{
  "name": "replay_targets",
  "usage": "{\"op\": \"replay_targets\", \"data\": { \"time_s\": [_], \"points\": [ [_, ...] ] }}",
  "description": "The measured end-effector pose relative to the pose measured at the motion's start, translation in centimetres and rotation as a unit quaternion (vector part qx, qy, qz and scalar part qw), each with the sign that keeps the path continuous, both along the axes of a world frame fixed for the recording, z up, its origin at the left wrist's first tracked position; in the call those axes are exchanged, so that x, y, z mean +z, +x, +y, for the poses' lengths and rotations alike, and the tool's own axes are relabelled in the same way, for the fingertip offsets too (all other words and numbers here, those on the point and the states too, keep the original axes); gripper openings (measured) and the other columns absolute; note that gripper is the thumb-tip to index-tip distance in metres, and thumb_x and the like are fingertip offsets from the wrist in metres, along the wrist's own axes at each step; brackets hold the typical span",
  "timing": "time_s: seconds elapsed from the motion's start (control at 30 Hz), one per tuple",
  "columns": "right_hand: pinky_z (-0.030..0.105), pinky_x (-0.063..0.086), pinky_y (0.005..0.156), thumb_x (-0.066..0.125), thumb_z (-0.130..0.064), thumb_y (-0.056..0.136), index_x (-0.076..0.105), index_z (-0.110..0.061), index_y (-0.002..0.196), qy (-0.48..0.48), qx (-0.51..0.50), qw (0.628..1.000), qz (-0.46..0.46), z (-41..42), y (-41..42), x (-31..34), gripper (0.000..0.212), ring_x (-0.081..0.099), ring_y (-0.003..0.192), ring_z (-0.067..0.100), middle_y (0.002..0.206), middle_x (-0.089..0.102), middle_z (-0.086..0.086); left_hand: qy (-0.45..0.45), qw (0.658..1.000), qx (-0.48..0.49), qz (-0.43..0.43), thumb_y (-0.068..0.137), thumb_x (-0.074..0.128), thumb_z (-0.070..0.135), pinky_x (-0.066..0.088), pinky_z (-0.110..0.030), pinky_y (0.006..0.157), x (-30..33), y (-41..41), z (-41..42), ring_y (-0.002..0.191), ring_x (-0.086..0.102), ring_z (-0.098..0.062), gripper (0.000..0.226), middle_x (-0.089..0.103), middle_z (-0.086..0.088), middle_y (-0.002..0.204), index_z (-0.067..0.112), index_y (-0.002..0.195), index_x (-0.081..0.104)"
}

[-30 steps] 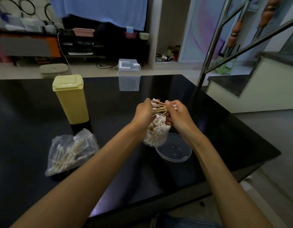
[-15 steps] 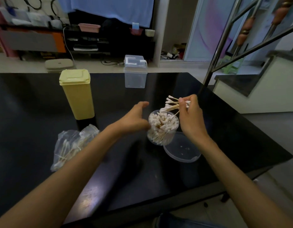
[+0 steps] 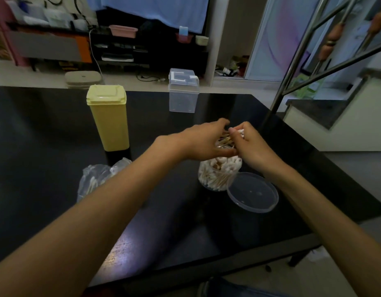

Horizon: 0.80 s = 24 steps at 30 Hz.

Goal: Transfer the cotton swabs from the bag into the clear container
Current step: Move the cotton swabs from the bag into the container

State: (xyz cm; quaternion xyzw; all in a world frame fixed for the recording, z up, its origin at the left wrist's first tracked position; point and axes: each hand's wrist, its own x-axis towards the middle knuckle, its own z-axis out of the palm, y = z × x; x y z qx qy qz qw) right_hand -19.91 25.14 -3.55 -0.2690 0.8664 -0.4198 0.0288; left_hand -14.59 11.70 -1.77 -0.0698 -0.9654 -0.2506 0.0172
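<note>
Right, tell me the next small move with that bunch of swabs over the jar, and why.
Probably lower the bunch of swabs tips-down into the clear container. Both the left hand and the right hand hold it directly above the open mouth, the lid lies off beside the container, and the plastic bag holds more to fetch afterwards.

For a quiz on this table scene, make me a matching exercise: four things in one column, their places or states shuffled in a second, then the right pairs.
Things:
1. yellow container
2. clear lid
3. plastic bag
4. round clear container

States:
A. lies flat, right of the swab-filled container
B. crumpled, some swabs inside
C. upright, lid closed
D. open, packed with cotton swabs

Pairs: 1-C, 2-A, 3-B, 4-D
</note>
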Motion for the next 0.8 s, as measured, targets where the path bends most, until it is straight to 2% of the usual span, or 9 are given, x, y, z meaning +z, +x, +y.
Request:
{"op": "replay_targets", "data": {
  "time_s": [0.1, 0.2, 0.3, 0.37, 0.43, 0.53, 0.67, 0.8],
  "points": [
    [0.03, 0.045, 0.071, 0.036, -0.032, 0.1, 0.046, -0.018, 0.102, -0.014, 0.005, 0.997, -0.069, 0.3, -0.4, 0.3, 0.017, 0.054, 0.08, 0.015, 0.087, 0.054, 0.002, -0.142, 0.99, -0.003, -0.009, 0.091, 0.05, 0.048, 0.039, -0.031, 0.079, 0.5, -0.4, 0.0, 0.098, 0.05, -0.017, 0.054, 0.051, -0.005, 0.127, 0.014, 0.132, 0.04],
    [0.036, 0.048, 0.075, 0.038, -0.031, 0.1, 0.049, -0.019, 0.093, -0.037, 0.021, 0.993, -0.11, 0.9, -0.6, 0.5, 0.017, 0.054, 0.078, 0.018, 0.083, 0.055, 0.003, -0.187, 0.981, -0.014, -0.044, 0.096, 0.039, 0.05, 0.036, -0.032, 0.072, 0.7, -0.4, -0.2, 0.083, 0.048, -0.016, 0.045, 0.054, -0.004, 0.107, 0.014, 0.123, 0.044],
    [0.023, 0.041, 0.056, 0.04, -0.029, 0.099, 0.048, -0.018, 0.086, -0.067, 0.046, 0.989, -0.124, 1.4, -0.4, 0.3, 0.019, 0.046, 0.057, 0.009, 0.071, 0.05, 0.002, -0.179, 0.982, -0.03, -0.052, 0.099, 0.033, 0.046, 0.035, -0.03, 0.062, 0.3, -0.3, -0.2, 0.068, 0.046, -0.012, 0.036, 0.047, 0.004, 0.081, 0.015, 0.112, 0.045],
    [0.016, 0.035, 0.046, 0.042, -0.028, 0.099, 0.048, -0.016, 0.082, -0.095, 0.055, 0.988, -0.112, 1.6, -0.3, 0.0, 0.022, 0.042, 0.044, 0.003, 0.065, 0.048, 0.002, -0.182, 0.982, -0.04, -0.025, 0.101, 0.029, 0.042, 0.033, -0.03, 0.06, -0.4, -0.2, -0.1, 0.064, 0.043, -0.01, 0.026, 0.042, 0.006, 0.075, 0.018, 0.1, 0.04],
    [0.014, 0.034, 0.042, 0.044, -0.028, 0.098, 0.047, -0.014, 0.077, -0.131, 0.046, 0.986, -0.09, 1.5, -0.2, -0.3, 0.025, 0.041, 0.039, 0.0, 0.061, 0.047, 0.002, -0.192, 0.98, -0.047, 0.02, 0.102, 0.026, 0.039, 0.032, -0.031, 0.06, -1.0, 0.0, 0.0, 0.06, 0.041, -0.011, 0.023, 0.04, 0.006, 0.071, 0.019, 0.094, 0.034],
    [0.015, 0.04, 0.045, 0.053, -0.031, 0.093, 0.045, -0.016, 0.068, -0.183, -0.007, 0.982, -0.039, 1.1, -0.4, -0.8, 0.031, 0.046, 0.044, 0.003, 0.056, 0.049, 0.001, -0.185, 0.98, -0.041, 0.068, 0.102, 0.025, 0.036, 0.028, -0.03, 0.053, -1.6, 0.1, 0.6, 0.057, 0.04, -0.014, 0.023, 0.038, 0.006, 0.069, 0.017, 0.092, 0.033],
    [0.024, 0.043, 0.055, 0.062, -0.03, 0.088, 0.045, -0.018, 0.062, -0.184, -0.009, 0.983, 0.018, 1.0, -1.0, -1.2, 0.033, 0.049, 0.054, 0.012, 0.056, 0.05, 0.001, -0.1, 0.994, -0.034, 0.034, 0.102, 0.023, 0.037, 0.033, -0.031, 0.058, -2.4, 0.0, 1.2, 0.063, 0.046, -0.015, 0.028, 0.046, 0.003, 0.076, 0.014, 0.098, 0.039],
    [0.016, 0.037, 0.051, 0.062, -0.012, 0.086, 0.043, -0.019, 0.059, -0.15, 0.003, 0.98, 0.129, 1.3, -1.3, -1.3, 0.034, 0.043, 0.051, 0.005, 0.055, 0.046, -0.002, -0.047, 0.998, -0.03, 0.024, 0.1, 0.029, 0.041, 0.039, -0.03, 0.058, -2.3, 0.2, 1.4, 0.072, 0.053, -0.016, 0.033, 0.056, -0.002, 0.088, 0.013, 0.107, 0.045]
  ]
}}
